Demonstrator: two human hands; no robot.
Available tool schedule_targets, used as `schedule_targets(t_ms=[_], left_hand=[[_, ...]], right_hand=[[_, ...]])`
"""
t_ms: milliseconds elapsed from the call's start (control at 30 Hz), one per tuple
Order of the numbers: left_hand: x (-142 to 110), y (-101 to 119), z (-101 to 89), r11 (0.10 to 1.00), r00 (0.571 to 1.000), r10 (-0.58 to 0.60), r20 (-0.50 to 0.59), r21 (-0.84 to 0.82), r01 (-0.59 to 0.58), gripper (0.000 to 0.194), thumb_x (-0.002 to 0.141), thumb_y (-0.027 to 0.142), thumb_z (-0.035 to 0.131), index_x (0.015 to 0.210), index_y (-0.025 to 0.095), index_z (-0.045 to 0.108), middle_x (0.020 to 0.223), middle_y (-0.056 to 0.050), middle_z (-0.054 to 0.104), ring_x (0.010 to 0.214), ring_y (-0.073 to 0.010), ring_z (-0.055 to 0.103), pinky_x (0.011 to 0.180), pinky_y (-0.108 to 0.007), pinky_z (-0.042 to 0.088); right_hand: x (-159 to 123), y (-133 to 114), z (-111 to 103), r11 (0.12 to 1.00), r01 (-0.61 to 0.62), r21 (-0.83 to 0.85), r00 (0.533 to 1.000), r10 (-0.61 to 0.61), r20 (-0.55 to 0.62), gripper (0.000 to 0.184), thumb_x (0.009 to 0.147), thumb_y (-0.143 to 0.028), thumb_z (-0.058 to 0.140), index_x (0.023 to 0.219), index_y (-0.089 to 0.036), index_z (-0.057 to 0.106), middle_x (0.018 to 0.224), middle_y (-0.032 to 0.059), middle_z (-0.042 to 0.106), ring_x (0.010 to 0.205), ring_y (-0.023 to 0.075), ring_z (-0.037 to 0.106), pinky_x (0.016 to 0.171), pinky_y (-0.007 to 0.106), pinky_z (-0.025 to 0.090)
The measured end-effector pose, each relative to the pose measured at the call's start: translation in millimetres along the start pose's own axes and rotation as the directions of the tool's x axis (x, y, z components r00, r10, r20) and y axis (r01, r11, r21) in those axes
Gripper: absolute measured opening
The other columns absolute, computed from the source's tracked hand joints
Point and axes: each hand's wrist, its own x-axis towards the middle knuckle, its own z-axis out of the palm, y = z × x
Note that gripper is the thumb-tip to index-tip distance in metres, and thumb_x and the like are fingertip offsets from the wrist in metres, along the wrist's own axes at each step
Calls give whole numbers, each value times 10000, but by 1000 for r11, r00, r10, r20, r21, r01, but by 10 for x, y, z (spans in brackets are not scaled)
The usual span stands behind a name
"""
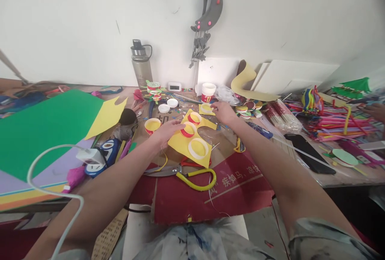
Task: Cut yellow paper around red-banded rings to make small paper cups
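My left hand [171, 130] has its fingers closed at the rim of a red-and-white paper cup ring [188, 135], which stands on a yellow sheet [177, 143]. Behind that ring is another red-edged ring [195, 122], and in front lies a white ring [207, 156]. A cutout curves into the sheet's right side. Farther back, my right hand [224, 112] pinches the edge of a small yellow piece with a white ring [200, 109] on it. Left of my left hand sits a further cup ring [147, 127] with yellow inside. Scissors [195, 181] with yellow-and-red handles lie open nearest me.
Green foam sheets [51, 127] and a power strip [102, 159] with a white cable fill the left. A bottle [141, 67] and paper cup [208, 91] stand behind. Rightward lie a phone [309, 153] and colourful pipe cleaners [343, 125]; another person's hand [374, 112] shows at far right.
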Motion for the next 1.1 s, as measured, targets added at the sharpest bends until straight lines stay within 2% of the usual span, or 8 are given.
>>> schedule_targets(t_ms=[200, 433, 533, 633, 700, 867, 1000, 1100], left_hand=[[5, -7, -12, 1000, 1000, 6, -25, 21, -5, 462, 733, 206, 892, 1098, 185, 609, 817, -58, 792, 681, -223, 768, 666, -334, 624], [77, -140, -6, 976, 991, 131, 31, 172, -134, 393, 800, 355, 847, 1131, 208, 694, 922, -56, 810, 821, -242, 776, 709, -332, 599], [104, -168, 7, 813, 930, 364, 47, 472, -342, 330, 807, 337, 822, 1103, 213, 742, 1053, -70, 807, 983, -267, 756, 871, -368, 589], [50, -123, 34, 617, 801, 598, 32, 619, -486, 322, 813, 313, 815, 1108, 196, 757, 1210, -118, 764, 1135, -287, 698, 1051, -414, 523], [-2, -73, 54, 683, 776, 631, 6, 472, -558, 327, 869, 396, 776, 1110, 178, 746, 1228, -133, 744, 1143, -271, 685, 1026, -405, 529], [-28, 2, 44, 831, 838, 539, 86, -220, -511, 434, 761, 480, 893, 998, 160, 720, 1017, -65, 755, 868, -155, 699, 785, -279, 561], [43, 25, -40, 827, 875, 481, 49, -356, -435, 407, 694, 358, 956, 955, 140, 731, 965, -59, 771, 804, -153, 716, 728, -281, 582], [88, 63, -112, 810, 884, 467, -2, -401, -428, 374, 715, 311, 949, 975, 143, 738, 1025, -73, 793, 873, -188, 752, 839, -365, 631]], right_hand=[[142, -55, 268, 999, -44, -8, 998, 44, 38, 192, 865, -47, 640, 950, -121, 795, 1204, 191, 728, 1047, 248, 683, 948, 321, 495], [143, -119, -37, 987, -56, 152, 998, 54, 17, 155, 946, -173, 564, 944, -154, 717, 839, 30, 742, 747, 168, 658, 720, 271, 498], [-11, -232, -164, 975, -10, 220, 999, 19, -38, 155, 971, -215, 550, 1001, -157, 690, 894, 30, 749, 773, 159, 666, 727, 263, 503], [-282, -420, -179, 960, 172, 220, 970, -126, -209, 89, 939, -218, 620, 952, -177, 698, 915, 52, 744, 830, 195, 662, 802, 305, 511], [-473, -576, -126, 933, 327, 147, 916, -275, -293, 121, 964, -213, 597, 952, -196, 716, 944, 76, 740, 866, 224, 661, 832, 337, 514], [-787, -972, 64, 844, 533, -50, 803, -524, -285, 221, 1030, -184, 525, 1042, -178, 745, 1020, 132, 729, 943, 274, 670, 867, 399, 544], [-1053, -1068, 49, 788, 616, -20, 719, -572, -395, 300, 1022, -170, 547, 1289, -169, 682, 1300, 188, 657, 1156, 304, 646, 983, 463, 568], [-1445, -958, -33, 789, 612, 50, 724, -534, -437, 318, 1043, -259, 578, 1349, -191, 634, 1256, 177, 651, 1199, 312, 638, 1016, 498, 576]])
